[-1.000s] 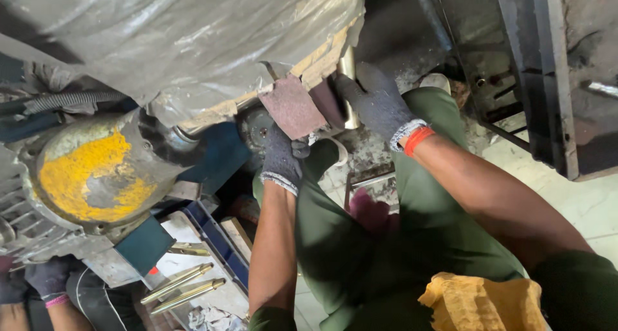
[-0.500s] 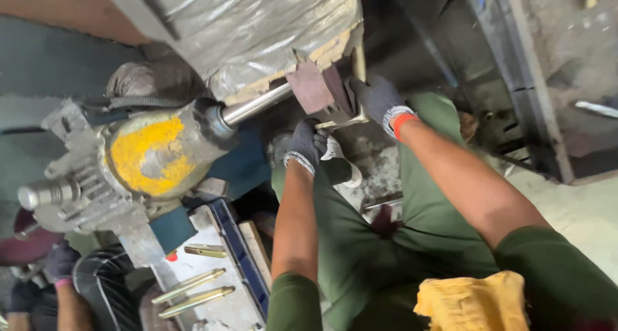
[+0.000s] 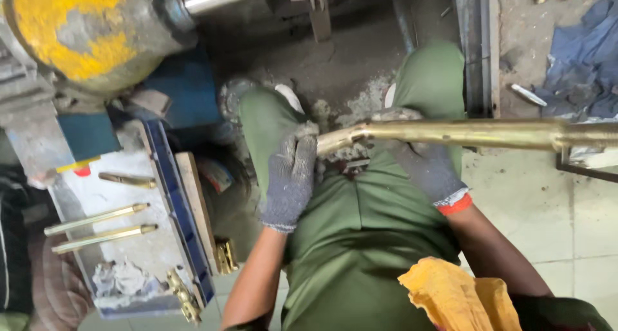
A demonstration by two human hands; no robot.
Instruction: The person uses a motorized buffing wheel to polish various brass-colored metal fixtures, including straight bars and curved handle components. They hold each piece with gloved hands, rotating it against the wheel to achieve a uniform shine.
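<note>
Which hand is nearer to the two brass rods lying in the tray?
Left. The left hand is beside the tray, nearer the brass rods; the right hand sits farther off, under the long brass tube.

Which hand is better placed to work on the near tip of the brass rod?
Probably the left. The left hand is at the near tip of the long brass rod, where it lies over the lap. The right hand sits under the rod farther along, seemingly supporting it.
</note>
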